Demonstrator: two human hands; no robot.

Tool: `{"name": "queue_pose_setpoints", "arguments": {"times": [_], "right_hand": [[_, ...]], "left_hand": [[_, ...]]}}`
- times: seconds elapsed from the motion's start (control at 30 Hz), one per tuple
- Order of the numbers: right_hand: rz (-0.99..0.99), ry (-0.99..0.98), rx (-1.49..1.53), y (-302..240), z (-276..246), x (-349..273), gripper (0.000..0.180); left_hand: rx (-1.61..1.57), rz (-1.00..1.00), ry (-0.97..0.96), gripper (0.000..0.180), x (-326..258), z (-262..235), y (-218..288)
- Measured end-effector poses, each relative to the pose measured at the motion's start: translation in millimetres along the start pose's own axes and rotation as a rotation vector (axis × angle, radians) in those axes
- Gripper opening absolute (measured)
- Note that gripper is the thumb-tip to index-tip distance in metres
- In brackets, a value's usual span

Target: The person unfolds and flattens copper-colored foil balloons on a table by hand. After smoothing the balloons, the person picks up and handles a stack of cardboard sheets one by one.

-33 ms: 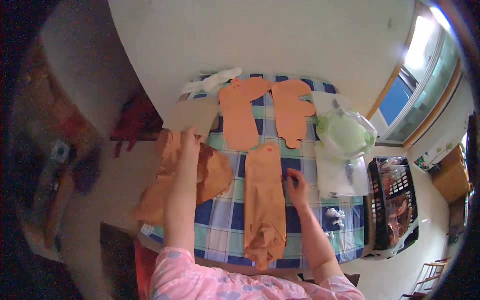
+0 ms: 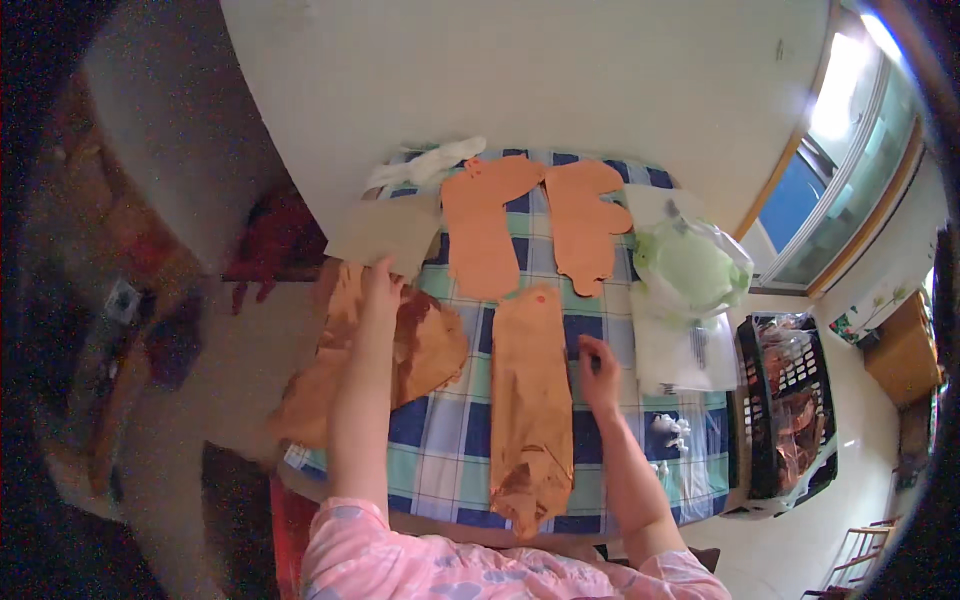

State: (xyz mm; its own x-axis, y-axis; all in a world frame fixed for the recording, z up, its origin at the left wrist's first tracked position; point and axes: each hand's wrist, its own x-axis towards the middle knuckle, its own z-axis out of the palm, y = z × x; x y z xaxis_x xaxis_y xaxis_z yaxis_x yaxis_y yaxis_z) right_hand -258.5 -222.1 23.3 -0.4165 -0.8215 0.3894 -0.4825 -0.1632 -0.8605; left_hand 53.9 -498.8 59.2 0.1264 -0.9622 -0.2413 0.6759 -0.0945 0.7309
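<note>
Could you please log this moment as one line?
left hand on tan sheet | right hand beside long orange piece | checked cloth

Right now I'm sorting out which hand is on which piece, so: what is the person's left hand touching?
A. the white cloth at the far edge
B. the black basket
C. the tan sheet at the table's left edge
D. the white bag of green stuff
C: the left hand rests on the lower edge of the tan sheet, above the crumpled copper fabric, far from bag and basket.
</note>
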Motion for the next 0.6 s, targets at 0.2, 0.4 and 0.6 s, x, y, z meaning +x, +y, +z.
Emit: {"name": "queue_pose_setpoints", "arguments": {"times": [0.2,0.4,0.6], "right_hand": [[-0.129,0.048,-0.019,-24,-9,-9,0.030],[0.469,-0.548,0.850,-149,9,-28,0.048],[0.373,-0.656,0.620,-162,27,-94,0.050]], "left_hand": [[0.189,0.066,-0.224,0.050,-171,-49,62],[0.364,-0.102,-0.218,0.039,-328,-91,90],[0.785,0.173,-0.475,0.036,-349,-158,80]]}}
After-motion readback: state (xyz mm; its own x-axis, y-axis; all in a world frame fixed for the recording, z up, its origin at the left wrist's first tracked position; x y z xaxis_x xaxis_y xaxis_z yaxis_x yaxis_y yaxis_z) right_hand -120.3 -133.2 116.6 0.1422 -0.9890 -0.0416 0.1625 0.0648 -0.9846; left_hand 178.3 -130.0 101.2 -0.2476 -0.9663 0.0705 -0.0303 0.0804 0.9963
